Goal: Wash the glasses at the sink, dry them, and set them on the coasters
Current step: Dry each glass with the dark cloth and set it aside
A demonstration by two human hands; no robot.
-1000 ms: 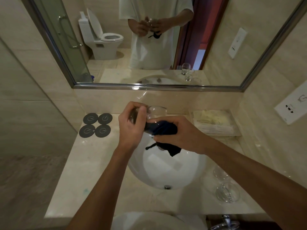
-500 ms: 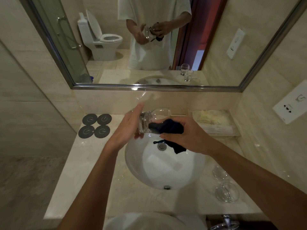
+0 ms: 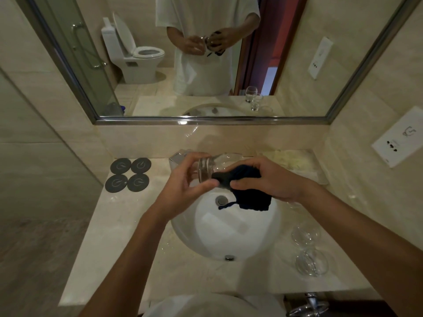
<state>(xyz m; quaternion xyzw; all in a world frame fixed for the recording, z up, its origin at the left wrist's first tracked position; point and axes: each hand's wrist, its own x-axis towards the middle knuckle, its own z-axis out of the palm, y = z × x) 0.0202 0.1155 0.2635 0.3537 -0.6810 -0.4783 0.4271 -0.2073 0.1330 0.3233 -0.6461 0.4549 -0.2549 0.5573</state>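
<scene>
Nearest to the camera, on the right part of the table [image 3: 109,259], two clear glasses [image 3: 311,261] stand one behind the other, just beside the white sink [image 3: 229,232]. Above the sink, the two hands are close together around a third glass [image 3: 217,167], which lies on its side in the air with the open mouth turned to the left. The left hand [image 3: 183,186] holds this glass at the rim, with the thumb below and the fingers curled over the top. The right hand [image 3: 267,179] grips a dark blue cloth [image 3: 249,197] and presses a part of it against the mouth of the glass; the rest of the cloth hangs down over the sink, with a loose thread at its lower edge. A little behind the left hand, a piece of the metal tap [image 3: 177,157] shows. On the left of the table, well apart from the hands, four round dark coasters [image 3: 128,175] lie in a square, touching each other, and nothing stands on them. At the back right corner there is a clear tray [image 3: 295,165] with pale packets. On the wall behind hangs a mirror [image 3: 343,97], where the person in a white shirt, a toilet and the glasses are reflected
</scene>
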